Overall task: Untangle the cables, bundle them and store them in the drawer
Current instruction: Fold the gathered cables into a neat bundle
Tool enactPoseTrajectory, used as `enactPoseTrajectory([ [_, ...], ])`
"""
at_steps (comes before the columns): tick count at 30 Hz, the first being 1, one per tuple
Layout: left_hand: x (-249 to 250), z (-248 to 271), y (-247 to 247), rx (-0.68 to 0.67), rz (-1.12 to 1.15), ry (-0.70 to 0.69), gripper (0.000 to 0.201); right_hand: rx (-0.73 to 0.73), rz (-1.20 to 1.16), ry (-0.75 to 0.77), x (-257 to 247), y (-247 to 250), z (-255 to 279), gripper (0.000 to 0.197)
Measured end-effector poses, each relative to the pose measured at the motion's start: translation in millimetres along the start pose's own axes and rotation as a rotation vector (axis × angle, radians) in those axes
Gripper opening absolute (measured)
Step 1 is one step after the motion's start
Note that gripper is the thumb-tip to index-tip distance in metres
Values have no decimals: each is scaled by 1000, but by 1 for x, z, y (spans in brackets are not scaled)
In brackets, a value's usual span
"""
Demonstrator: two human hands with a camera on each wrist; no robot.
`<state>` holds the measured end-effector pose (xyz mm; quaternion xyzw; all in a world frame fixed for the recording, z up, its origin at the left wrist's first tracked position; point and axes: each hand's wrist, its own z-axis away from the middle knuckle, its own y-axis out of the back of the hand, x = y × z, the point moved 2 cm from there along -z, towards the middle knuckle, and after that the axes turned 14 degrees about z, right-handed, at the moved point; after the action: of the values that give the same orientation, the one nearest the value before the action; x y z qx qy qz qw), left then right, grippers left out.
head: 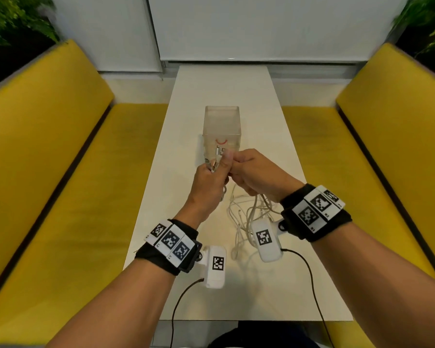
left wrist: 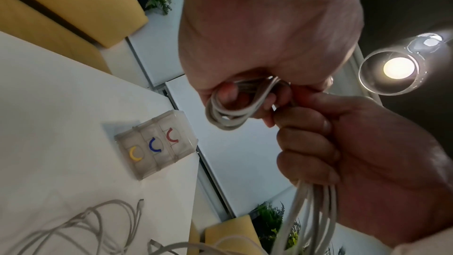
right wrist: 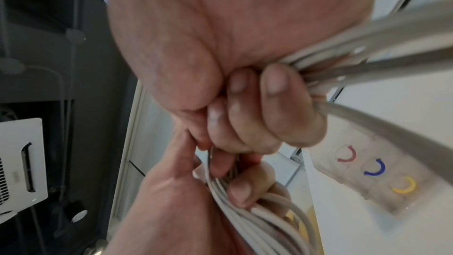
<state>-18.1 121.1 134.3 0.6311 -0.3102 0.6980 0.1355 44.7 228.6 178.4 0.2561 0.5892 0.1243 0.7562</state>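
My left hand (head: 209,177) grips a coil of white cables (left wrist: 228,112), with several metal plug ends (head: 217,153) sticking up past its fingers. Right against it, my right hand (head: 255,173) has its fingers curled round strands of the same white cables (right wrist: 326,65). From both fists the cables hang down into a loose tangle (head: 246,217) on the white table (head: 269,136). Just behind the hands stands the clear drawer unit (head: 222,124); its three drawers with red, blue and yellow handles (left wrist: 157,145) are closed.
Yellow benches (head: 55,187) flank the narrow table on both sides. A loose cable (left wrist: 98,218) with a plug end lies on the tabletop near me. White wall panels (head: 261,28) close off the table's far end, with plants in both corners.
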Motion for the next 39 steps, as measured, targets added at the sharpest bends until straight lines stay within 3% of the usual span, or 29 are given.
enactPoseTrajectory([
  [4, -4, 0, 0, 69, 27, -21, 81, -45, -50, -34, 1, -2, 1, 53],
  [7, -7, 3, -2, 114, 66, -6, 82, -52, -56, -52, 1, -1, 1, 42],
  [10, -11, 3, 0, 132, 88, 0, 68, -63, -60, -71, 0, -4, 2, 41],
  [17, -19, 4, 5, 53, 153, 207, 63, -147, -21, -113, 6, -3, 4, 45],
  [21, -20, 4, 8, 39, 86, 250, 68, -84, 79, -157, 12, -1, 2, 47],
  [29, -15, 12, 7, 36, 226, 290, 55, 34, -10, -150, 22, 9, 0, 52],
  [39, 0, -1, 29, 61, 250, 258, 53, -212, -34, -132, 41, 28, 14, 52],
])
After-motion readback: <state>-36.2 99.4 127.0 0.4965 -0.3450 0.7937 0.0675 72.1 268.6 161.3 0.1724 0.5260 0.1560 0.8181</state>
